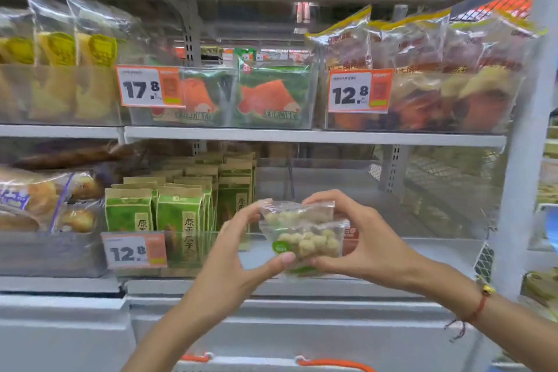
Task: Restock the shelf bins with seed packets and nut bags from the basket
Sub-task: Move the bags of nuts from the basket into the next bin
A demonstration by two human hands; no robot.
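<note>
While price tags [137,250] are reading 12.8, the left hand [232,254] and right hand [359,238] are gripping clear nut bags [305,232].

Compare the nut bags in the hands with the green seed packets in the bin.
The nut bags are clear plastic showing pale nuts; the green seed packets are opaque.
The nut bags are held by the left hand and right hand; the seed packets stand upright in rows in their bin.
Both carry green on their labelling.

2 clear nut bags [303,231] stacked, upright; green seed packets [181,208] binned.
</note>
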